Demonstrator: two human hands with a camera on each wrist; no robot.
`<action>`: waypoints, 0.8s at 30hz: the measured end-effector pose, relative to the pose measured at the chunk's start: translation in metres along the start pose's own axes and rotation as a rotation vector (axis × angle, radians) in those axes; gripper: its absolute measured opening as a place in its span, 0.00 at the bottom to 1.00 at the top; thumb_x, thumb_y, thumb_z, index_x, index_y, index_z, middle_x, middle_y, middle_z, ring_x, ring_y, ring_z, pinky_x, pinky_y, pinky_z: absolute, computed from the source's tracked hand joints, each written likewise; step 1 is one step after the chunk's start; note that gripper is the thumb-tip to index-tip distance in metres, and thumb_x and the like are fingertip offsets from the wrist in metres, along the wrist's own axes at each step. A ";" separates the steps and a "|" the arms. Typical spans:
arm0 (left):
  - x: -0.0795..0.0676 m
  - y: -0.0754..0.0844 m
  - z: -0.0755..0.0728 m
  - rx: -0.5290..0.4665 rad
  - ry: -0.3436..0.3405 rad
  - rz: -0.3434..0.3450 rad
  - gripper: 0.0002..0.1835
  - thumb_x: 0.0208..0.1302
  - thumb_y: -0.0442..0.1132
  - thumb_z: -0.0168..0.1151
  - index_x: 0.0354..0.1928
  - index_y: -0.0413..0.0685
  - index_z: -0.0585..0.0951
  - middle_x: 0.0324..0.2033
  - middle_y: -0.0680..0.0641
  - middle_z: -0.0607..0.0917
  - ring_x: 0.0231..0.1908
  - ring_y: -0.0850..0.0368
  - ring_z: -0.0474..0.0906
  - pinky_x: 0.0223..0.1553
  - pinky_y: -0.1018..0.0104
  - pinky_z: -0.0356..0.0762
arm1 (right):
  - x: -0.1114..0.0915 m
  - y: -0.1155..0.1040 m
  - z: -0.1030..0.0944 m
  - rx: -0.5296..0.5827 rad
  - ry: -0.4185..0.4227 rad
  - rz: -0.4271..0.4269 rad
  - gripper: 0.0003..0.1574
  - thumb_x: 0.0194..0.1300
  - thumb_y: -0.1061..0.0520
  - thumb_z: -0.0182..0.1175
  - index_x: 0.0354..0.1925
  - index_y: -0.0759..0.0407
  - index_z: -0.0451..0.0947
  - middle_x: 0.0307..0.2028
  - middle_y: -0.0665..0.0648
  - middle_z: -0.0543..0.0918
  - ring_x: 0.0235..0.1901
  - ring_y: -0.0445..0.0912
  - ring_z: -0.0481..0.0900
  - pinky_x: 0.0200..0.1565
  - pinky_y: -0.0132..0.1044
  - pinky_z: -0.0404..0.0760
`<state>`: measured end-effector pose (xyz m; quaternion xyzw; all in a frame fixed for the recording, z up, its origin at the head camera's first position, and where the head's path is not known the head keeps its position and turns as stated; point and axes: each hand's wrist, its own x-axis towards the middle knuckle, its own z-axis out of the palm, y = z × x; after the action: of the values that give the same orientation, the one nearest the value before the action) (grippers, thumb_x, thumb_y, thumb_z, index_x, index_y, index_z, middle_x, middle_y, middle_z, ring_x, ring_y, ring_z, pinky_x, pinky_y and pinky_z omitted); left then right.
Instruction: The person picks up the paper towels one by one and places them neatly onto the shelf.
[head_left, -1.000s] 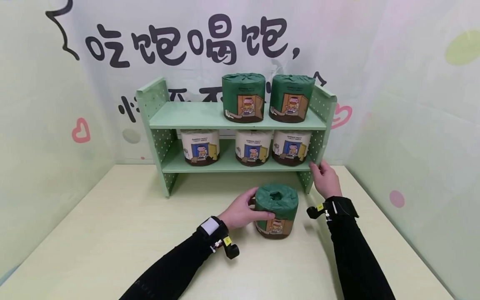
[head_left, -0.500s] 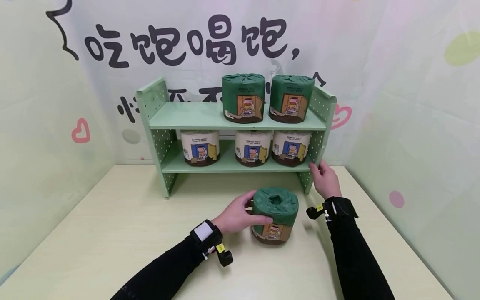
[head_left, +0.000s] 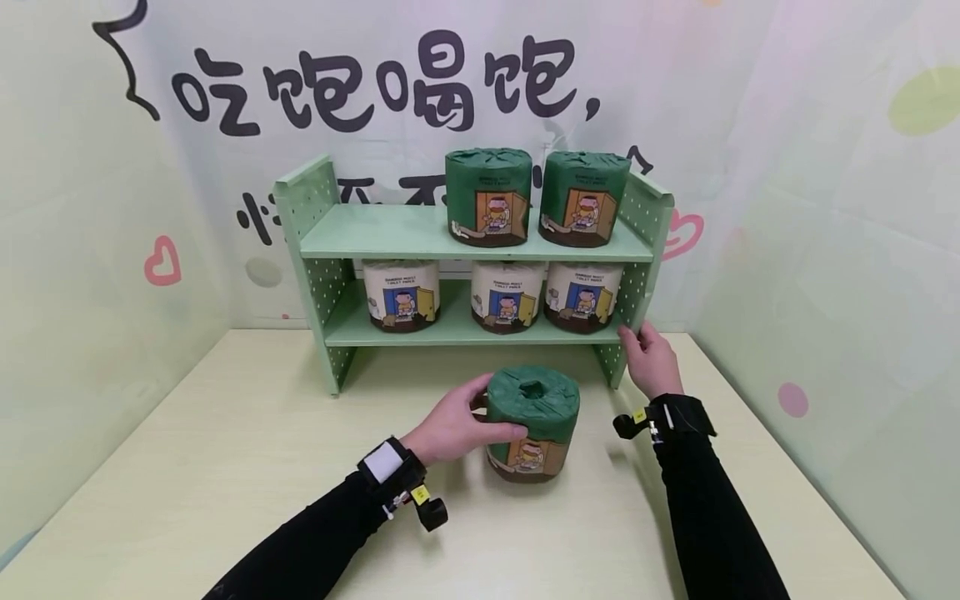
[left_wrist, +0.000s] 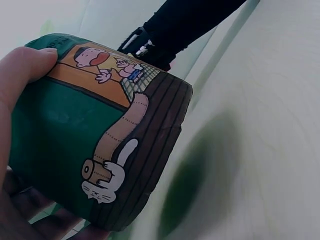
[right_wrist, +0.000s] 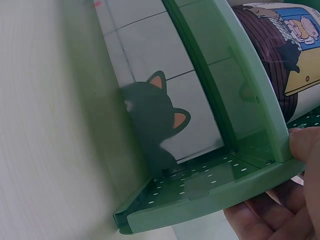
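My left hand (head_left: 459,423) grips a green-wrapped toilet roll (head_left: 551,417) from its left side, thumb across the front. In the left wrist view the printed roll (left_wrist: 55,120) is tilted, with a gap and its shadow between its base and the table. My right hand (head_left: 651,360) holds the right side panel of a pale green two-tier shelf rack (head_left: 375,232). In the right wrist view, the thumb (right_wrist: 302,142) is at the lower shelf's front corner and the other fingers lie along the panel's outer face.
Two green toilet rolls (head_left: 489,198) stand on the upper shelf's right half. Three white-wrapped rolls (head_left: 506,292) stand on the lower shelf, one apart at left. The rack sits at the back of a pale wooden table (head_left: 247,467), before a printed backdrop (head_left: 210,50).
My left hand has carried the green toilet roll leftward, first slightly nearer to me, then slightly up in the head view. My right hand and the rack have stayed in place.
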<state>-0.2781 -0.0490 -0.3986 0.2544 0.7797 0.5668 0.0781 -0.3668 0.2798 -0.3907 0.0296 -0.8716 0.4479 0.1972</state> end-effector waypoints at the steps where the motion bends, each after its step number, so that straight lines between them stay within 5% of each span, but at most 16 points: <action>1: 0.000 0.001 -0.003 0.000 0.005 0.005 0.44 0.51 0.51 0.79 0.69 0.60 0.67 0.57 0.52 0.76 0.54 0.54 0.73 0.49 0.55 0.79 | 0.000 0.000 0.000 0.000 0.000 0.001 0.30 0.79 0.40 0.45 0.64 0.58 0.71 0.57 0.67 0.76 0.54 0.59 0.74 0.51 0.59 0.75; 7: -0.006 0.014 -0.015 0.002 0.040 -0.015 0.42 0.54 0.45 0.78 0.70 0.57 0.67 0.57 0.50 0.75 0.55 0.51 0.71 0.50 0.52 0.78 | -0.001 -0.002 -0.001 0.000 0.007 0.009 0.29 0.79 0.40 0.46 0.63 0.58 0.72 0.56 0.67 0.77 0.52 0.58 0.75 0.50 0.59 0.76; 14: -0.023 0.048 -0.028 -0.023 0.041 -0.009 0.42 0.57 0.40 0.75 0.71 0.46 0.64 0.57 0.44 0.75 0.54 0.50 0.72 0.52 0.53 0.77 | -0.001 -0.002 -0.001 -0.006 0.017 0.008 0.28 0.79 0.41 0.47 0.62 0.59 0.72 0.55 0.66 0.78 0.50 0.57 0.76 0.46 0.56 0.76; 24: -0.033 0.058 -0.044 -0.042 0.092 0.058 0.39 0.60 0.36 0.72 0.71 0.44 0.64 0.56 0.43 0.76 0.53 0.51 0.74 0.54 0.52 0.76 | -0.001 -0.002 0.000 -0.007 0.016 0.012 0.27 0.79 0.40 0.46 0.57 0.59 0.74 0.53 0.65 0.79 0.48 0.57 0.77 0.45 0.54 0.76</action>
<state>-0.2498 -0.0893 -0.3355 0.2490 0.7626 0.5963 0.0312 -0.3658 0.2781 -0.3893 0.0199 -0.8717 0.4463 0.2015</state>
